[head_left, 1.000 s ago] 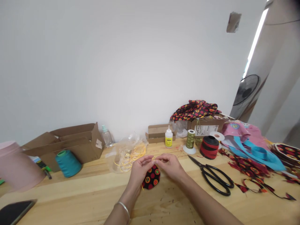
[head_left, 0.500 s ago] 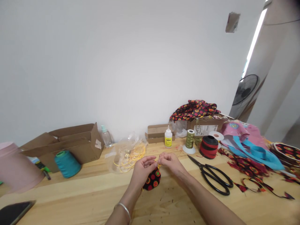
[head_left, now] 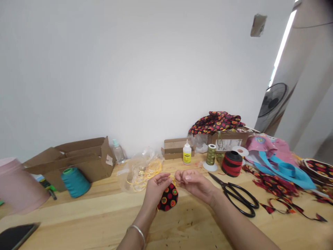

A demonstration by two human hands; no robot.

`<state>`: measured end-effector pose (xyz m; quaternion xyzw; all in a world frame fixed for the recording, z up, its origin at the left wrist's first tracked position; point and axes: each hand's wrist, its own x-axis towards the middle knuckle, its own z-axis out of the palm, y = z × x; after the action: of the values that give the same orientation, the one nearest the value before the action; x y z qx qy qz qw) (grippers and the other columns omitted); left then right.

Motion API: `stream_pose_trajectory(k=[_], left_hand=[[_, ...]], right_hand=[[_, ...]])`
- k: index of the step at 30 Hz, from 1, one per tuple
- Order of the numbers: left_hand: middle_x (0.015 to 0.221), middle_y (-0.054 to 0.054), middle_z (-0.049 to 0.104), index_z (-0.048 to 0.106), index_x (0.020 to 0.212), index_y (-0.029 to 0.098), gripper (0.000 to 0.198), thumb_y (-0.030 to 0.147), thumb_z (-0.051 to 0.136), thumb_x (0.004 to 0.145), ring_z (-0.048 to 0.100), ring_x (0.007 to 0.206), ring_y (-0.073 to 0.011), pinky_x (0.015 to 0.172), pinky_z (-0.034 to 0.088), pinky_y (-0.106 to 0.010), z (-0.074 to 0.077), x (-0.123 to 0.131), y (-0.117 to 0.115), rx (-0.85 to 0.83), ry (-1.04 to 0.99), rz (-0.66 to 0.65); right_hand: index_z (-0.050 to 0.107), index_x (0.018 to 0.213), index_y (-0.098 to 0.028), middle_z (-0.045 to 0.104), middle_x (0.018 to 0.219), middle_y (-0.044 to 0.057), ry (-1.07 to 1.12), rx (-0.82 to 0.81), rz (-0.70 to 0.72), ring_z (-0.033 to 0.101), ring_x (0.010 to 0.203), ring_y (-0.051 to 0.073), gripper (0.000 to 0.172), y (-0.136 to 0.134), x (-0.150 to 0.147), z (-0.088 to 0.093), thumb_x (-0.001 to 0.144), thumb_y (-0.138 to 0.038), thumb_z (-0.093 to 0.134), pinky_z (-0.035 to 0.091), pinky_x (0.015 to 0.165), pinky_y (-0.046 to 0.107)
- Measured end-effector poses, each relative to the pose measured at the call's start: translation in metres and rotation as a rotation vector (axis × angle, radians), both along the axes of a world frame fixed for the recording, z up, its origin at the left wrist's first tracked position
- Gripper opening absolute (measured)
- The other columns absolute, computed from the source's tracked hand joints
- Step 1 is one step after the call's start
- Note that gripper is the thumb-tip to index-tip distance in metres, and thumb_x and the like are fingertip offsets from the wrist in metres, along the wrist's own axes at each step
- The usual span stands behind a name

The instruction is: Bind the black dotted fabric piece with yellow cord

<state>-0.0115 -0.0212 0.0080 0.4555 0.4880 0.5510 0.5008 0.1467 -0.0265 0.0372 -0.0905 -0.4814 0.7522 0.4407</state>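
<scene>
A small black fabric pouch with red and yellow round motifs hangs from my left hand, whose thumb and fingers are pinched at its top edge. Yellow cord runs from the top of the pouch toward the other hand, and a bit of it shows at the lower left. My right hand is just right of the pouch, turned partly palm up. Its fingers are curled at the cord, with the fingertips partly hidden.
Black-handled scissors lie to the right, near a red thread spool, an olive spool and a glue bottle. Behind the hands sits a plastic bag of yellow cord. A teal thread cone leans by a cardboard box.
My right hand has rolled over to show more of its palm and moved slightly right. My left hand keeps its hold, and more of the pouch shows.
</scene>
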Motion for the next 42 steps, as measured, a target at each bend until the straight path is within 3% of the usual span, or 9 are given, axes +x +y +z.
stream_pose_trajectory(k=[2,4,9,14,19,22,25,31,42], left_hand=[[0.063,-0.004,0.065,0.062,0.074,0.012,0.029,0.024,0.069,0.048,0.058,0.059,-0.0136,0.060,0.043,-0.023,0.000,0.000,0.000,-0.014,-0.029,0.020],[0.062,-0.004,0.064,0.062,0.074,0.012,0.030,0.024,0.069,0.048,0.058,0.059,-0.0129,0.059,0.042,-0.022,0.000,-0.001,0.000,-0.027,-0.054,0.033],[0.063,-0.004,0.064,0.061,0.077,0.012,0.032,0.026,0.069,0.049,0.057,0.056,-0.0124,0.054,0.041,-0.021,0.003,-0.001,-0.001,-0.061,-0.049,0.050],[0.060,-0.001,0.063,0.060,0.077,0.012,0.032,0.025,0.069,0.049,0.056,0.052,-0.0108,0.049,0.040,-0.019,0.007,0.000,-0.003,-0.086,-0.054,0.047],[0.059,-0.001,0.063,0.060,0.076,0.013,0.030,0.023,0.069,0.050,0.057,0.053,-0.0117,0.051,0.041,-0.020,0.006,0.000,-0.003,-0.063,-0.077,0.014],[0.065,-0.003,0.065,0.060,0.077,0.013,0.030,0.025,0.068,0.050,0.058,0.057,-0.0134,0.054,0.042,-0.021,0.002,-0.001,-0.002,-0.052,-0.053,0.004],[0.066,-0.004,0.066,0.061,0.076,0.013,0.030,0.026,0.068,0.050,0.058,0.060,-0.0137,0.056,0.042,-0.022,-0.001,-0.001,-0.001,-0.042,-0.033,-0.005],[0.064,-0.004,0.066,0.064,0.068,0.013,0.023,0.024,0.070,0.049,0.057,0.059,-0.0124,0.060,0.041,-0.021,-0.001,0.002,-0.001,-0.041,-0.047,-0.087],[0.056,-0.002,0.064,0.063,0.063,0.012,0.020,0.029,0.067,0.052,0.055,0.053,-0.0121,0.053,0.038,-0.020,-0.001,0.002,-0.003,-0.073,0.001,-0.111]], right_hand=[[0.047,0.047,-0.014,0.044,0.066,0.002,0.052,-0.013,0.031,0.042,0.064,0.012,0.024,0.001,0.002,0.001,0.063,-0.029,0.055,0.032,0.066,0.028],[0.044,0.044,-0.015,0.042,0.061,0.000,0.057,-0.036,-0.040,0.041,0.060,0.011,0.029,0.003,0.002,-0.001,0.066,-0.033,0.053,0.032,0.064,0.028],[0.052,0.051,-0.014,0.044,0.050,-0.003,-0.440,0.014,-0.508,0.037,0.048,0.008,0.020,0.019,-0.012,-0.024,0.058,-0.030,0.062,0.031,0.051,0.023],[0.059,0.078,-0.016,0.052,0.062,-0.001,-0.665,0.292,-0.641,0.040,0.051,0.009,0.025,0.026,-0.025,-0.049,0.056,-0.027,0.063,0.031,0.048,0.021],[0.058,0.091,-0.023,0.053,0.070,0.000,-0.739,0.597,-0.840,0.042,0.060,0.012,0.033,0.015,-0.022,-0.032,0.059,-0.028,0.062,0.034,0.057,0.023],[0.062,0.082,-0.023,0.053,0.066,0.001,-0.738,0.674,-0.791,0.044,0.063,0.014,0.017,0.011,-0.019,-0.024,0.070,-0.029,0.052,0.034,0.059,0.024],[0.064,0.074,-0.020,0.055,0.064,0.003,-0.719,0.612,-0.744,0.046,0.064,0.014,0.024,0.013,-0.019,-0.027,0.076,-0.030,0.043,0.034,0.060,0.025],[0.062,0.066,-0.015,0.056,0.062,0.002,-0.587,0.340,-0.748,0.047,0.060,0.014,0.025,0.020,-0.021,-0.034,0.071,-0.035,0.048,0.036,0.057,0.025],[0.063,0.060,-0.014,0.054,0.054,0.000,-0.530,0.180,-0.709,0.044,0.052,0.012,0.024,0.016,-0.021,-0.022,0.064,-0.037,0.055,0.033,0.051,0.023]])
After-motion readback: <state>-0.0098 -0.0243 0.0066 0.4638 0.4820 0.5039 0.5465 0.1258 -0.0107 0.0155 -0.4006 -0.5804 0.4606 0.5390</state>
